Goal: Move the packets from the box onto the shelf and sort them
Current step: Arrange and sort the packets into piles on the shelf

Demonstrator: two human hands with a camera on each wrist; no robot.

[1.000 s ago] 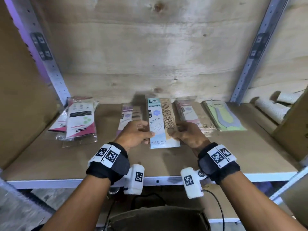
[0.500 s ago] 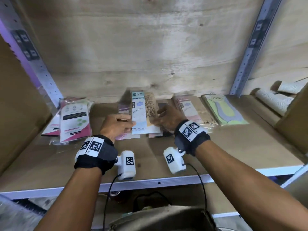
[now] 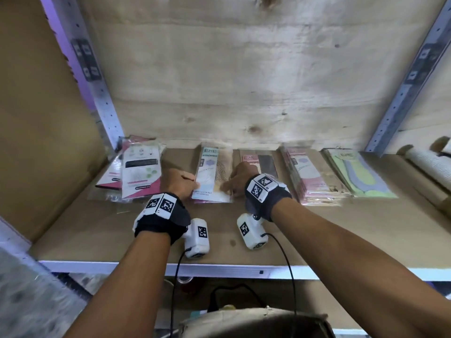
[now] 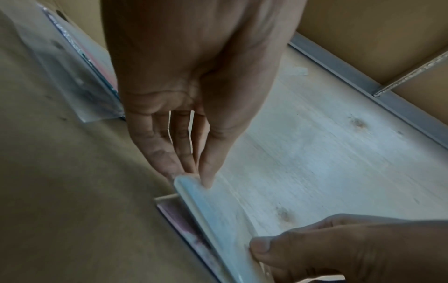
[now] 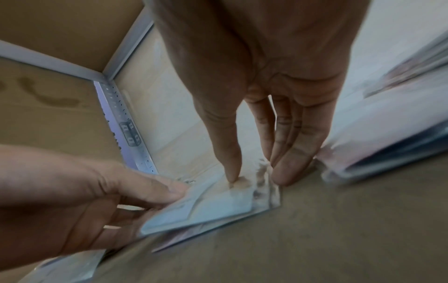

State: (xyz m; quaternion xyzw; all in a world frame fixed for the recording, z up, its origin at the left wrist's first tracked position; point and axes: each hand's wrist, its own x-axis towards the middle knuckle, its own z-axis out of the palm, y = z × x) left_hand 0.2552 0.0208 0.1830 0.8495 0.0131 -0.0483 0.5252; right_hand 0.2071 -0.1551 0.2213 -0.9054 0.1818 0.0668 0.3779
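Note:
A light-blue stocking packet (image 3: 211, 175) lies flat near the shelf's back, on top of a pink packet whose edge shows beneath it (image 4: 184, 226). My left hand (image 3: 194, 183) pinches its left edge between thumb and fingertips (image 4: 194, 178). On the other side, my right hand (image 3: 228, 187) pinches the packet's right near corner, thumb on top (image 5: 254, 177). Other packets lie in a row on the shelf board (image 3: 317, 235): a white-and-pink pile (image 3: 140, 173) at left, a red packet (image 3: 262, 162), a pink pile (image 3: 308, 178) and a green packet (image 3: 360, 175) to the right.
A cardboard wall (image 3: 36, 118) closes the shelf's left side, with metal uprights (image 3: 97, 89) at both back corners. White rolls (image 3: 429, 167) lie at the far right. Below the shelf's front edge sits a khaki container (image 3: 253, 323) with cables.
Both hands carried the blue packet to the left and toward the back of the shelf. It now lies over the pink packet, and a red packet shows to its right.

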